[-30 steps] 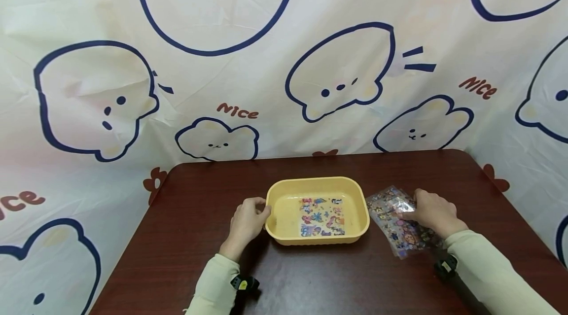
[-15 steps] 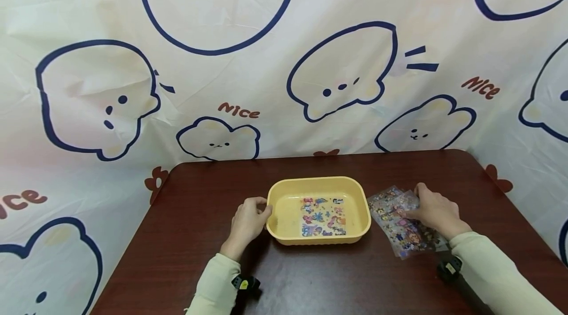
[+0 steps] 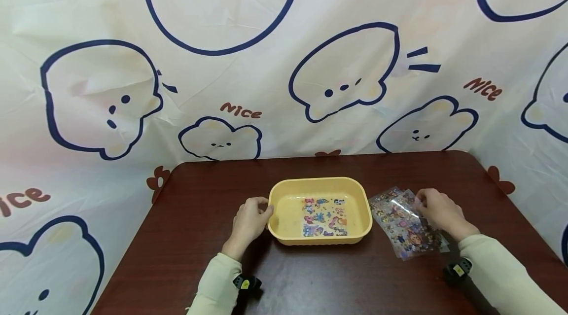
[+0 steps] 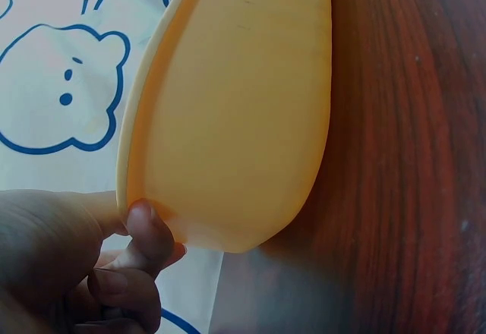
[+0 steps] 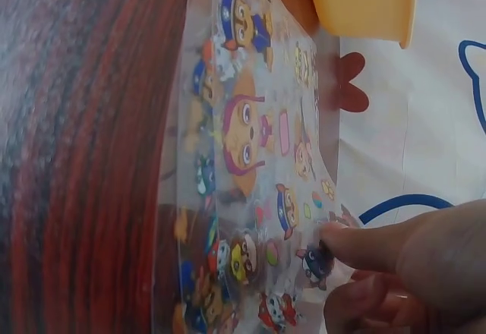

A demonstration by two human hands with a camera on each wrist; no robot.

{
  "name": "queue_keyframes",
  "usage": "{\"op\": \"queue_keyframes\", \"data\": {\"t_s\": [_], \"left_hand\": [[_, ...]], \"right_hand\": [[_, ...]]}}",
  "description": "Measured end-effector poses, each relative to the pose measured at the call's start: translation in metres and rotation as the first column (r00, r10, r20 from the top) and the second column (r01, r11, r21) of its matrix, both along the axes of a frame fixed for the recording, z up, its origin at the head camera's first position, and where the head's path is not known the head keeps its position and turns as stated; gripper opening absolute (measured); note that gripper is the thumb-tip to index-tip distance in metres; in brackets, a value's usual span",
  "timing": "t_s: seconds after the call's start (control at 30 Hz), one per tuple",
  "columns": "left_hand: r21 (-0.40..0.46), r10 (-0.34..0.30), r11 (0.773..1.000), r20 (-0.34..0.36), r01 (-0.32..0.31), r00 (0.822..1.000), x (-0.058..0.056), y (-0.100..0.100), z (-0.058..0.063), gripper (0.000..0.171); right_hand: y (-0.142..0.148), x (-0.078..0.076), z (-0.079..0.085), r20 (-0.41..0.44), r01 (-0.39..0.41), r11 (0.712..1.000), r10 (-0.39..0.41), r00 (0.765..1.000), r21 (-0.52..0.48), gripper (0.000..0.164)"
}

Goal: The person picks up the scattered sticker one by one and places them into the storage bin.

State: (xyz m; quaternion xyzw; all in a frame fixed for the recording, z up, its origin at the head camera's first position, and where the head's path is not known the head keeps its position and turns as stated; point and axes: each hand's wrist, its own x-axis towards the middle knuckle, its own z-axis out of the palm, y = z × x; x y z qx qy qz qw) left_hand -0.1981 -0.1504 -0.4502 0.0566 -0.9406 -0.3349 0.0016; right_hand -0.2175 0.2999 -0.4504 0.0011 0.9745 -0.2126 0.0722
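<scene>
A yellow plastic tray [image 3: 319,241] stands on the table, with a clear sheet of colourful cartoon stickers [image 3: 325,217] lying flat in it. My left hand [image 3: 249,221] pinches the tray's left rim between thumb and fingers; the left wrist view shows the thumb [image 4: 146,224] against the tray wall [image 4: 235,106]. Right of the tray lie several overlapping transparent sticker sheets [image 3: 401,228]. My right hand [image 3: 443,210] pinches the right edge of the top sticker sheet [image 5: 250,144], thumb on its face. Its other fingers are partly hidden in the right wrist view.
A dark brown wooden table [image 3: 306,280] carries everything. Behind it and at the sides hangs a pale cloth [image 3: 275,73] printed with cartoon bears and the word Nice. Dark wrist-worn cameras sit on both sleeves.
My right hand has shifted slightly right along the sheets, uncovering more of the top sheet, whose upper edge now fans a little to the right. The left hand keeps its hold on the tray rim.
</scene>
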Motion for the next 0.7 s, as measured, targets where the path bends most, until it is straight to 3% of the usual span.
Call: {"op": "queue_keyframes", "data": {"t_s": [0.7], "left_hand": [[0.008,-0.006,1.0,0.002,0.006,1.0,0.0,0.0,0.001,0.032]], "right_hand": [[0.019,-0.001,-0.006,-0.06,-0.067,0.993,0.062,0.996,-0.097,0.023]]}}
